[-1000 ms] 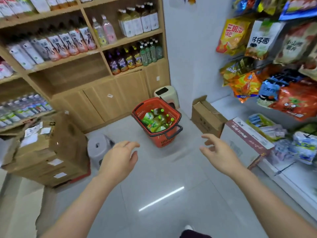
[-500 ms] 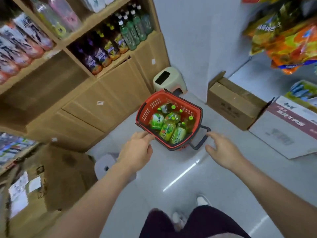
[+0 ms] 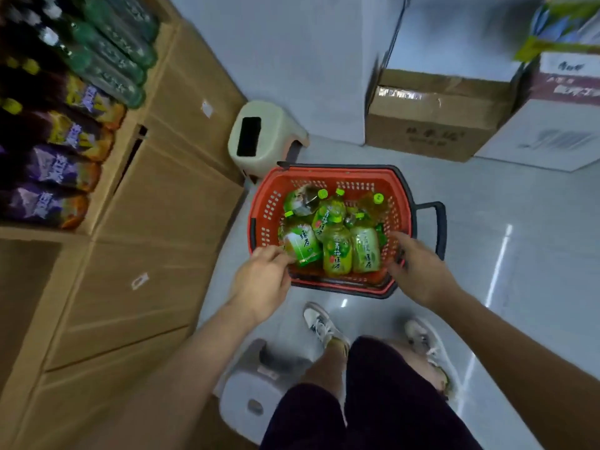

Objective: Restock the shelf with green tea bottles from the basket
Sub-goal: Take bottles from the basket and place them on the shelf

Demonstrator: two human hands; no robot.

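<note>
At the basket (image 3: 331, 172) on the floor, the left hand (image 3: 263, 280) and right hand (image 3: 418, 271), previously short of it, had arrived loosely open and empty at its green tea bottles (image 3: 336, 251), apparently ready for a first pickup.

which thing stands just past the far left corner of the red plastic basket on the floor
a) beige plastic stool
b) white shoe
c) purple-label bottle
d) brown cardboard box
a: the beige plastic stool stands right at the far left corner of the red plastic basket, next to the wooden cabinet. The brown cardboard box sits apart, further right by the wall.
</note>
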